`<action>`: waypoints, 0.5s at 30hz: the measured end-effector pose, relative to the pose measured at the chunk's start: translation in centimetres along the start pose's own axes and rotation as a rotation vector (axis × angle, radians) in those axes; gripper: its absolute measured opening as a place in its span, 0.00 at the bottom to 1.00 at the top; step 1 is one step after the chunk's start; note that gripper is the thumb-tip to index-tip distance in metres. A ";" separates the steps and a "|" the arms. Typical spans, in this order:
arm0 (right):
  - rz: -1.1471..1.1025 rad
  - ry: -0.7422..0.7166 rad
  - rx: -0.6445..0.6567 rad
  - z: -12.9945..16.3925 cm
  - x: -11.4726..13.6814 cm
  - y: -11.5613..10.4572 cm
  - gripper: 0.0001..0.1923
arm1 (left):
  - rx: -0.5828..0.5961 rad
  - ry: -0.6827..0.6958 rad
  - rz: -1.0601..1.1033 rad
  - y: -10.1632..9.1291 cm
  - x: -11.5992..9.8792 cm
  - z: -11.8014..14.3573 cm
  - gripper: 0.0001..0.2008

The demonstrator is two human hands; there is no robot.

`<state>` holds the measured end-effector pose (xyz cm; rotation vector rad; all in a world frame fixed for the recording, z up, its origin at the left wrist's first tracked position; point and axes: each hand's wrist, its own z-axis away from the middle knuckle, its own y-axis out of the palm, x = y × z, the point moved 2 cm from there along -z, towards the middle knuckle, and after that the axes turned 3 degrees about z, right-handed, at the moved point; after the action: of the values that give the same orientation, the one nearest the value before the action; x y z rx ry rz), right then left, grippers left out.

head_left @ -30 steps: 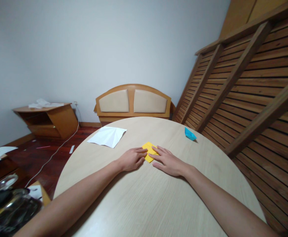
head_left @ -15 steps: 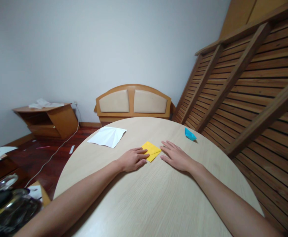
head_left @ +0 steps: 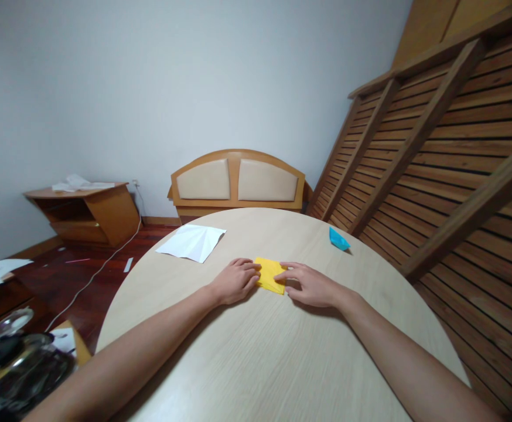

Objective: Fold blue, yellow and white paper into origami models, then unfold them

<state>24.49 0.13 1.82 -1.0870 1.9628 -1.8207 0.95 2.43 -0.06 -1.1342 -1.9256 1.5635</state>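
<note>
Half a second ago the right hand [head_left: 312, 285] lay flat on the bench [head_left: 277, 357] just right of the yellow paper [head_left: 270, 275], clear of it. It has since come back in: its fingertips now meet the paper's right edge, thumb and forefinger drawn together there, though whether they pinch the edge or only press it cannot be told. The paper, which lay as an open diamond, now shows a squarer, more folded shape. The left hand [head_left: 236, 281] has barely shifted; its fingers stay curled, resting on the paper's left edge and holding it down on the bench.

The paper sits near the middle of the round bench, well in from every edge. Open bench surface spreads wide toward the person, under and between both forearms. A white sheet [head_left: 191, 242], creased, lies near the far left rim, well apart from the left hand. A small blue paper boat [head_left: 338, 239] sits near the far right rim, well apart from the right hand. Slatted wood panels [head_left: 449, 152] lean close along the right side of the bench.

At the lower left stands a dark pot [head_left: 19, 375] with a glass lid [head_left: 9, 323] beside it; its contents cannot be made out.
</note>
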 end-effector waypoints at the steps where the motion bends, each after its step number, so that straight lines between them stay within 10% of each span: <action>1: -0.003 0.003 0.005 0.0 0.1 0.0 0.21 | -0.007 -0.003 -0.003 0.0 0.0 0.0 0.19; 15: -0.073 -0.107 0.021 -0.4 1.3 0.9 0.24 | 0.016 0.007 0.006 -0.3 -0.9 0.1 0.21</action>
<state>22.99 -0.51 1.46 -1.2382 1.8617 -1.7756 1.27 1.66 0.30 -1.1382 -1.9038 1.5726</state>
